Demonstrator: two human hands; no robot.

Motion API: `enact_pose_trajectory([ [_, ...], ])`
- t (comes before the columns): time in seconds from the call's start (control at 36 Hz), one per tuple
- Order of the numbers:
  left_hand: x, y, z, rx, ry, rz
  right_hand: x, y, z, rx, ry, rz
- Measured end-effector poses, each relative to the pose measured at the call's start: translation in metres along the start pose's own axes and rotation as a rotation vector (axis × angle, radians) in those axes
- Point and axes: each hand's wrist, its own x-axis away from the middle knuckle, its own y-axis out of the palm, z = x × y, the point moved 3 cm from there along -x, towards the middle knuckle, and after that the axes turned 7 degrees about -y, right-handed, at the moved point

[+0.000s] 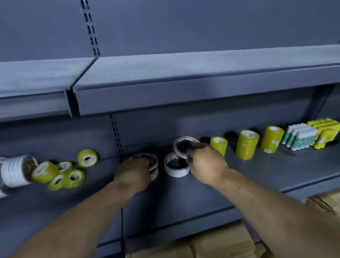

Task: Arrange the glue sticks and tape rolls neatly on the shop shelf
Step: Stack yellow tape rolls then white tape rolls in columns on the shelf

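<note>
Task looks abt halfway, judging by how things lie. The right side of the shelf [269, 167] is tidy. Three upright stacks of yellow tape [247, 144] stand in a row. Past them sit a white-green pack block [300, 137] and a yellow pack block [326, 131], touching at the far end. These are poss. the glue sticks, can't confirm.

The middle is the work in hand. The right hand [206, 164] has its grip pinched on a white tape roll [176, 147], held tilted above the shelf. Just in front of it a second white roll [176, 172] lies flat. The left hand [135, 173] has its grip curled over a short stack of white rolls [155, 167], prob steadying it. Likely next: the lifted roll goes onto a stack.

Left to do: the left bay. Loose yellow rolls [62, 174] lie jumbled, some flat, some on edge. Long sleeves of white tape [16, 171] lie on their sides beside them. No order there.

Writing: there is red print on the core labels of the white rolls, a red mark on the middle yellow stack, and green marks on the pack block. All too blurred to read, so no brand is legible. Cardboard boxes [195, 253] sit below the shelf, no text visible.
</note>
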Motion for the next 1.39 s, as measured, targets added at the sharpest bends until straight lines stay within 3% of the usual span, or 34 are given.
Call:
enact_pose_trajectory([
  [0.31, -0.015, 0.017, -0.003, -0.145, -0.102, 0.024, -0.024, 0.004, 0.011, -0.015, -0.133, -0.006],
  [0.47, -0.018, 0.018, -0.003, -0.111, -0.113, -0.022, -0.028, 0.004, 0.011, -0.024, -0.144, -0.029],
  [0.75, -0.02, 0.017, -0.004, -0.097, -0.105, -0.098, -0.03, 0.006, 0.006, -0.021, -0.131, -0.048],
  [1.39, -0.018, 0.019, 0.005, -0.044, -0.127, -0.089, -0.028, 0.019, 0.003, -0.065, -0.076, -0.167],
])
